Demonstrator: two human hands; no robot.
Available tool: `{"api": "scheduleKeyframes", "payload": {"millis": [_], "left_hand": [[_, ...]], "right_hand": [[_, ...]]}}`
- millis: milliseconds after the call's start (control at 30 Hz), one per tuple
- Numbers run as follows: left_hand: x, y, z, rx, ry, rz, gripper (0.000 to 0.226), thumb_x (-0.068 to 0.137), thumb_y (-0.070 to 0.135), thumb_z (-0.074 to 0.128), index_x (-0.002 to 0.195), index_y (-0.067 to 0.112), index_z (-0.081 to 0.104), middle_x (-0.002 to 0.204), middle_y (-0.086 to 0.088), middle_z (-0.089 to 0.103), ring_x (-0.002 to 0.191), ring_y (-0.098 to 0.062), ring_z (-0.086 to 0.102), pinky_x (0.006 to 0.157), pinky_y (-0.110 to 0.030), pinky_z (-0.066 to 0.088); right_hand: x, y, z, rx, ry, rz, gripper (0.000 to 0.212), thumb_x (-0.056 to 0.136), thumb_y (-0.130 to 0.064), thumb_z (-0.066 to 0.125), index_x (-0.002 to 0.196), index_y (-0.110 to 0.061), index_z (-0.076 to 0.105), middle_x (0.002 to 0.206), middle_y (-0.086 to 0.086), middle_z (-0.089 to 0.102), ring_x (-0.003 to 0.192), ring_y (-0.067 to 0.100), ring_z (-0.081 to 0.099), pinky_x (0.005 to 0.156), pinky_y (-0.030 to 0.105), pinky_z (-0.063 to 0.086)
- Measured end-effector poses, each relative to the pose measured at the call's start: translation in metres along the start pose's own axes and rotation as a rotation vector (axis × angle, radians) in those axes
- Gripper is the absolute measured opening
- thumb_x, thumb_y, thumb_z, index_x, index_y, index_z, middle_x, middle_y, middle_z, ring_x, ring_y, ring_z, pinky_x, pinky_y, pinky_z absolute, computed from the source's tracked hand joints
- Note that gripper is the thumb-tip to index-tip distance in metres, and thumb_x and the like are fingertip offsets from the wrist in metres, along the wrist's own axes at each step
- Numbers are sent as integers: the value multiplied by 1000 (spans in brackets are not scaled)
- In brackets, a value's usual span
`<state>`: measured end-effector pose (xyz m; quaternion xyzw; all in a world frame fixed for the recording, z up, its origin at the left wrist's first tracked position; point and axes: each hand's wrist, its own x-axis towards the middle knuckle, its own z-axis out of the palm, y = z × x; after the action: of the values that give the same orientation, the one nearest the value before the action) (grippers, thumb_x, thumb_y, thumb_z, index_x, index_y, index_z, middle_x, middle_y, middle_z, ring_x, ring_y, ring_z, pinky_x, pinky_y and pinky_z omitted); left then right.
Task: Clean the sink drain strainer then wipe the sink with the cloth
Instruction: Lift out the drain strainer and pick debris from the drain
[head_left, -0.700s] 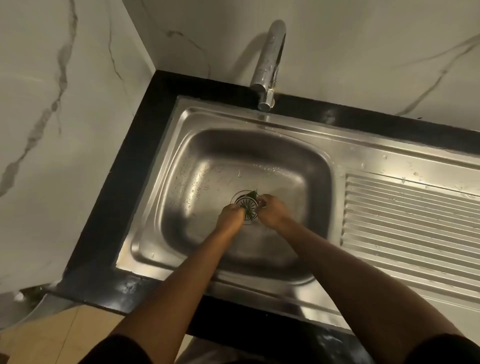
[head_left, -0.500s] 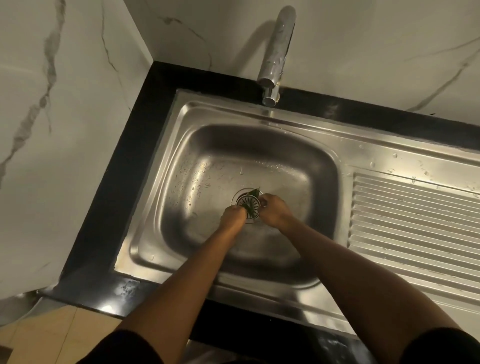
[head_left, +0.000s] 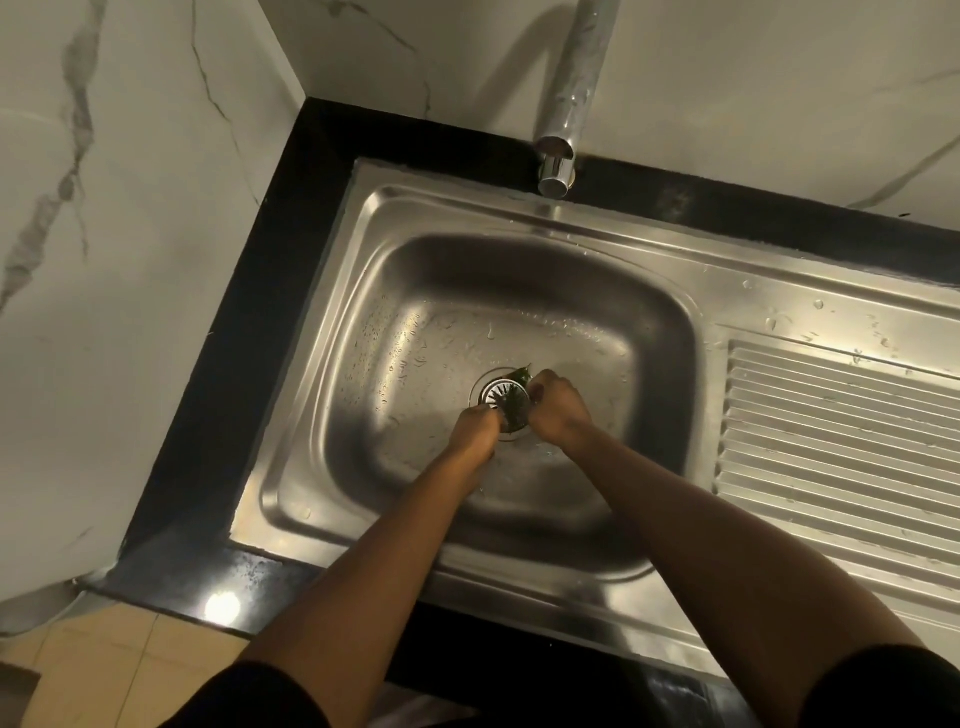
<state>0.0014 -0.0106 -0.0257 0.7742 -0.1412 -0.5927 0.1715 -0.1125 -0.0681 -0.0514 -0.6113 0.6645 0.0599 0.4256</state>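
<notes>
The drain strainer is a round, slotted metal cup set in the floor of the sink, directly between the two hands' fingertips. Dark green leafy scraps lie matted across its half nearer the hands, and one leaf tip pokes past its rim on the far side. The basin is brushed stainless steel with rounded corners, speckled with water drops. A ribbed draining board runs off beyond the right hand. A chrome faucet hangs over the far rim, well apart from the hands. A glossy black counter frames the steel, against veined marble walls. The basin floor lies open on the left hand's side and beyond the strainer.

The left hand has its fingers curled tight on the strainer's near rim. The right hand is curled likewise, gripping the strainer's right rim through the scraps.
</notes>
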Motion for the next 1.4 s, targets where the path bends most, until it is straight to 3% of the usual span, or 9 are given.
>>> {"api": "scheduleKeyframes", "payload": {"millis": [167,267,400,500,700,800,933,1100,1400], "left_hand": [[-7,-3,-2,-116,-7,-25,30,101,14,44,118,10,68,102,-11,67,79,-17,54,69,-33,44],[-12,-5,-6,-155,-3,-20,23,102,14,43,110,18,65,83,0,57,73,-14,49,74,-35,43],[-18,-2,-15,-165,24,71,26,101,10,45,114,15,67,90,2,64,93,-21,59,99,-43,52],[-29,3,-21,-173,41,129,31,102,6,44,124,15,64,95,0,64,101,-24,60,104,-42,50],[-42,10,-23,-140,41,195,50,102,13,46,153,13,47,148,-14,56,136,-31,53,117,-49,42],[-48,13,-23,-154,36,267,54,99,15,53,153,17,48,152,-12,54,136,-30,55,115,-48,46],[-58,21,-24,-180,17,377,49,98,18,60,146,21,56,143,-9,62,126,-25,63,110,-46,52],[-72,36,-26,-245,-15,501,12,95,20,69,92,24,80,100,-10,80,100,-31,77,94,-51,61],[-94,79,-26,-295,-65,554,18,96,10,69,112,2,75,94,-17,80,74,-26,78,70,-32,65]], "right_hand": [[-8,3,1,-18,15,-79,12,93,-10,66,100,-18,61,93,1,64,83,18,62,59,24,42],[-20,-1,-4,-89,60,-172,11,95,-11,64,103,-17,59,89,-1,62,74,10,57,56,20,39],[-35,-6,-23,-196,164,-284,11,98,-14,61,109,-13,59,92,3,63,76,18,59,61,25,42],[-47,-9,-37,-262,213,-338,7,98,-14,58,105,-12,56,89,2,55,71,21,52,53,23,30],[-73,-11,-60,-265,317,-393,18,99,-17,57,92,-19,41,84,0,51,66,27,56,57,31,35],[-84,-10,-66,-101,398,-353,20,97,-17,59,86,-19,42,76,-2,56,60,14,51,48,28,33],[-99,-13,-71,311,435,-237,16,90,-12,70,85,-17,56,81,-3,66,73,14,66,57,27,52],[-110,-11,-80,861,303,-66,14,90,-2,74,97,-4,62,89,13,77,72,26,79,66,39,66],[-117,-9,-120,1114,169,-100,14,93,-8,76,102,-4,66,91,17,80,83,35,80,73,39,63]]}}
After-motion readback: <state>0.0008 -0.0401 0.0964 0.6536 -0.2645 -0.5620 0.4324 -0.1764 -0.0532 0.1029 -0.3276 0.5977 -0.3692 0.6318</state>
